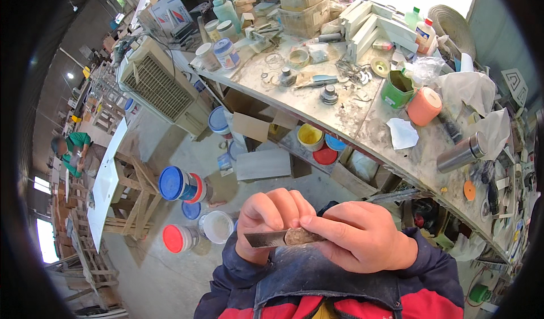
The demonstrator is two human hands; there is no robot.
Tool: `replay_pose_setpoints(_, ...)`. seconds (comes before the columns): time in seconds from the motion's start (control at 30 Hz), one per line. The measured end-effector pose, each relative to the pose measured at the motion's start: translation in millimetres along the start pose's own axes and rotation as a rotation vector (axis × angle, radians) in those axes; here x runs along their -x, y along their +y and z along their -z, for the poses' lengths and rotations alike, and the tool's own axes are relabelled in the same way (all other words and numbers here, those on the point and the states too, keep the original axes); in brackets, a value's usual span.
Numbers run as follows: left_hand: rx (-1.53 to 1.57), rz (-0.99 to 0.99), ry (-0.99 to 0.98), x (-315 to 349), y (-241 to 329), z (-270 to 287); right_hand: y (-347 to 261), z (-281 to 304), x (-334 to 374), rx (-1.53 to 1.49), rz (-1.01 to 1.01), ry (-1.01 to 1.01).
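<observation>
Close in front of my body, both hands meet at a short flat scraper-like blade [266, 239] with a worn brownish grip part [303, 237]. My right hand [362, 234] pinches the grip end, thumb and index finger pressed along it. My left hand [271, 220] is closed at the blade end, its curled fingertips against the upper edge. The blade lies nearly level, its dark metal end pointing left. The undersides of the fingers are hidden.
A cluttered workbench [362, 106] runs across the far right, bearing a steel flask [462, 151], a green container [398, 89] and an orange cup [424, 105]. Paint buckets [171, 183] stand on the floor at left, near an air cooler [161, 86]. A person [76, 149] works far left.
</observation>
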State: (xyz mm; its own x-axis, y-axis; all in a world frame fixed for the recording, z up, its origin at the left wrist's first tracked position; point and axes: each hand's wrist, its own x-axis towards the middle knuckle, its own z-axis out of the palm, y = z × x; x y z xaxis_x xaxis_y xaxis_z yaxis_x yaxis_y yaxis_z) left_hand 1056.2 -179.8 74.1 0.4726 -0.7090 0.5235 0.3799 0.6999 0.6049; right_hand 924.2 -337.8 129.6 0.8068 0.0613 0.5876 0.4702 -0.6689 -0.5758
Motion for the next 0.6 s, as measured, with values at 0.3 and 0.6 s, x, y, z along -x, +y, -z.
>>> replay_pose_setpoints(0.3,-0.033,0.017,-0.020,-1,2,12,4,-6,-4,0.054,0.005,0.014)
replay_pose_setpoints(0.6,-0.038,0.030,-0.060,-6,0,15,5,-5,-3,0.084,0.001,0.038)
